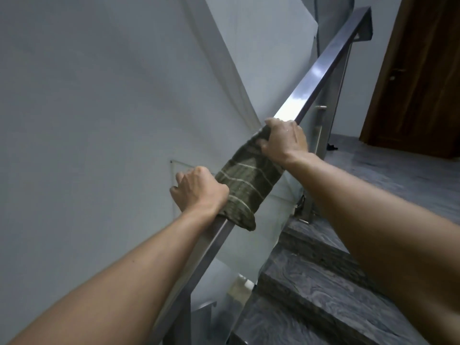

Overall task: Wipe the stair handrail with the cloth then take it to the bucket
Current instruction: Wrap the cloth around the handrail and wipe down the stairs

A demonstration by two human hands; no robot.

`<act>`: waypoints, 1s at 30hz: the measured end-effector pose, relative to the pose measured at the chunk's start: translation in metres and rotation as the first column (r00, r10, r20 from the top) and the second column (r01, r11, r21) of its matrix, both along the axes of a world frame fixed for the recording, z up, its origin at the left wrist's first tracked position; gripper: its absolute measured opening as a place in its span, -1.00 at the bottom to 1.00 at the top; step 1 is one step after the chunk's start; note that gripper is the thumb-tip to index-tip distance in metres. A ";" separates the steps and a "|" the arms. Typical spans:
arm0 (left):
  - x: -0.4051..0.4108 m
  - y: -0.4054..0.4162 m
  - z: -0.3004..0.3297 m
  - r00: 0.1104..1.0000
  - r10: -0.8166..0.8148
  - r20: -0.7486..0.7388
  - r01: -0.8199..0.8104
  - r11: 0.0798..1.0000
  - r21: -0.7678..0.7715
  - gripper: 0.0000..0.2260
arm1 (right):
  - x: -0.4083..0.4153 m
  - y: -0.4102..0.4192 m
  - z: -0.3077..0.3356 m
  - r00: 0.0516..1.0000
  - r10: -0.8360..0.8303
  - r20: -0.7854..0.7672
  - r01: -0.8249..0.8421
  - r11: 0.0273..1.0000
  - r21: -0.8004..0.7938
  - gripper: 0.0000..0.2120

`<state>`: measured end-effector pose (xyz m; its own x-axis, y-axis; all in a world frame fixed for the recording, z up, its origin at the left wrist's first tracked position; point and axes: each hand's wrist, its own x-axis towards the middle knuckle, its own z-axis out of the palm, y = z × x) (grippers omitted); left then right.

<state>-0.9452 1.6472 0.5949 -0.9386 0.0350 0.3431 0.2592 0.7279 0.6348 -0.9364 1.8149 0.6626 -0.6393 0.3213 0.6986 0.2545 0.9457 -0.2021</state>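
A square steel handrail (321, 70) runs diagonally from the lower left up to the upper right. A dark olive cloth (245, 185) with pale stripes is draped over the rail near its middle. My left hand (199, 192) grips the lower end of the cloth against the rail. My right hand (283, 140) presses down on the upper end of the cloth, fingers wrapped over the rail. No bucket is in view.
A glass panel (251, 260) hangs below the rail on steel posts (321, 125). Grey marble steps (318, 290) rise to a landing (388, 168) at the right. A brown wooden door (420, 78) stands at the far right. A white wall (99, 108) fills the left.
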 end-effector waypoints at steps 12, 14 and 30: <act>0.015 0.048 -0.024 0.924 -0.374 -0.073 0.351 0.910 -0.221 -0.36 | 0.000 0.045 -0.004 0.842 0.138 0.521 -0.328 0.899 0.292 -0.44; 0.013 0.049 -0.031 0.928 -0.362 -0.092 0.324 0.902 -0.287 -0.34 | 0.001 0.053 0.004 0.756 0.148 0.638 -0.389 0.885 0.257 -0.37; 0.022 0.046 -0.038 0.957 -0.276 -0.088 0.240 0.925 -0.295 -0.24 | -0.004 0.077 0.011 0.736 0.180 0.652 -0.592 0.639 0.492 -0.24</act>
<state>-0.9235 1.6928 0.5568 -0.8342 0.3811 0.3985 0.5258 0.7675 0.3666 -0.9408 1.8916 0.6731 -0.8903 -0.4321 0.1439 -0.3057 0.8011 0.5146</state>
